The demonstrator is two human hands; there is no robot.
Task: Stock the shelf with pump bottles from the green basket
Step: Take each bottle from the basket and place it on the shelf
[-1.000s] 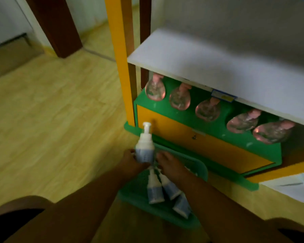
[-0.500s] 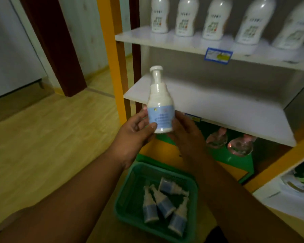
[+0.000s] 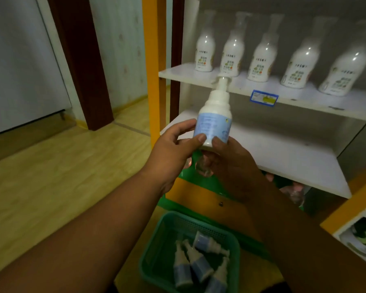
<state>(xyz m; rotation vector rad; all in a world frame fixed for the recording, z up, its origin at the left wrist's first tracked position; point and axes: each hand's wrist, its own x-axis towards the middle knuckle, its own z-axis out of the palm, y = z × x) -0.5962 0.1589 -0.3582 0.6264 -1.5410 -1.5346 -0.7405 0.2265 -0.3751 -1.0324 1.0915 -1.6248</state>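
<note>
A white pump bottle with a pale blue label stands upright in both hands in front of the shelf unit. My left hand grips its lower left side, and my right hand holds its base from the right. Behind it lies the bare white middle shelf. On the floor below sits the green basket, where several more pump bottles lie on their sides.
The upper shelf carries a row of large white bottles and a blue price tag. An orange post frames the unit's left side. Clear pink bottles sit on the green bottom shelf. Wooden floor spreads to the left.
Both hands have lifted the pump bottle out of the basket up to the level of the middle shelf, and it has been turned so the label faces differently.
</note>
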